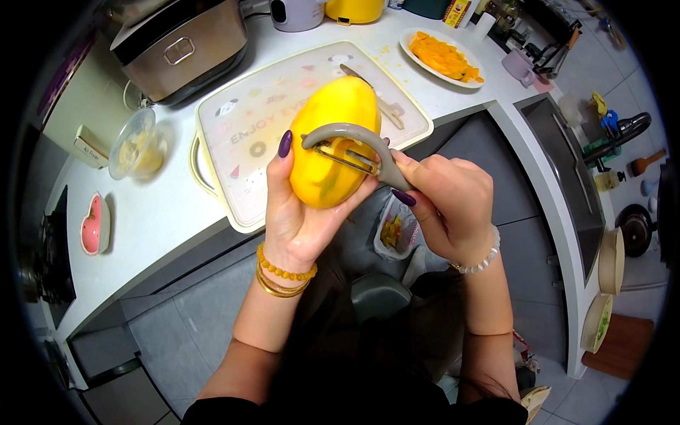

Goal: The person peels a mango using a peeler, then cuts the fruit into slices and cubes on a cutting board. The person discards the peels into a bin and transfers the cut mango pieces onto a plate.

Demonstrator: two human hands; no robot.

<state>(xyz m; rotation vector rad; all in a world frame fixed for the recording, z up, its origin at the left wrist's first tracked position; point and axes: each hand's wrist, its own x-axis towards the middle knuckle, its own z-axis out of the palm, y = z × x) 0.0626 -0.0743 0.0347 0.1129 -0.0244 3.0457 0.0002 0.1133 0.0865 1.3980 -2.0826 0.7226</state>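
A large yellow mango (340,106) rests in my left hand (303,223), which cups it from below with the thumb along its left side. Much of its surface looks peeled, and a greenish streak of skin shows near the lower end. My right hand (451,196) grips the handle of a grey Y-shaped peeler (348,130). Its metal blade lies over the lower half of the mango, with a strip of peel at the blade. Behind the mango, a knife (390,111) lies on a pale cutting board (265,180) with printed animals and writing. The mango hides part of that knife.
A white plate (411,53) of cut orange fruit stands at the back right. Below the counter is a lined bin (380,247) with peelings. At left are a plastic tub (127,143), a pink dish (91,231) and an air fryer (85,101). The sink (563,159) lies right.
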